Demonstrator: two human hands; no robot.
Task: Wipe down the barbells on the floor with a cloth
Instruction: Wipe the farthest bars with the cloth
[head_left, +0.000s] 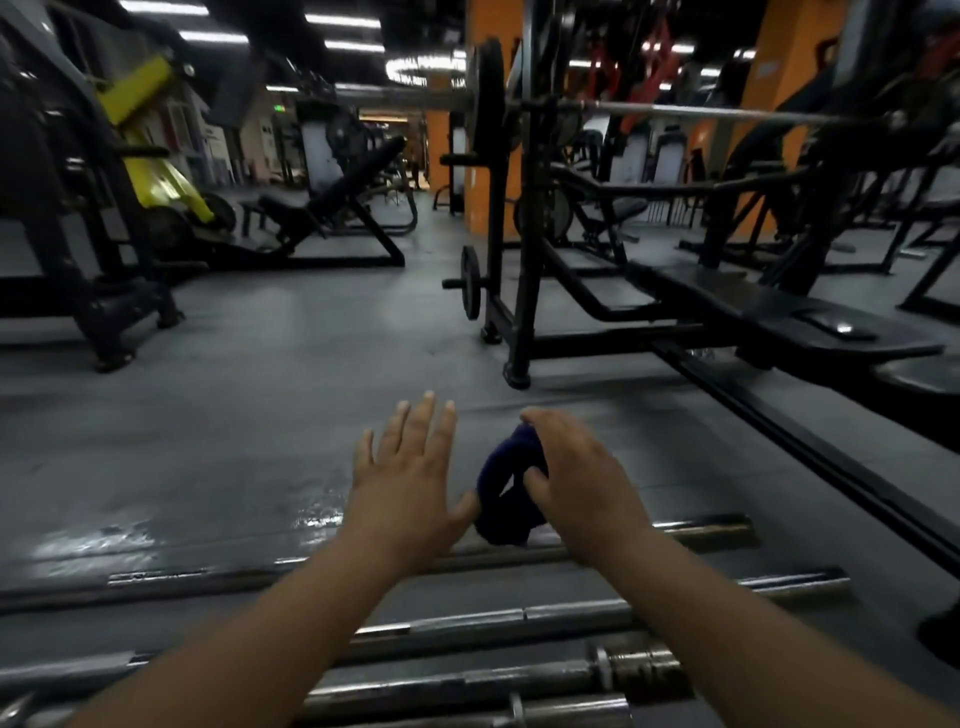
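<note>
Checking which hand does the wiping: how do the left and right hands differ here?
The left hand is spread flat with straight fingers and holds nothing; the right hand curls its fingers round the dark blue cloth. Both hover side by side above the barbells on the floor.

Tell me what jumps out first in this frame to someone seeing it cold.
Two bare forearms reach in from the bottom edge: the left hand is spread open with straight fingers, and the right hand grips a dark blue cloth between them. Below the hands, several steel barbells lie side by side across the grey floor. Behind, right of centre, a black bench press rack holds a loaded bar.
</note>
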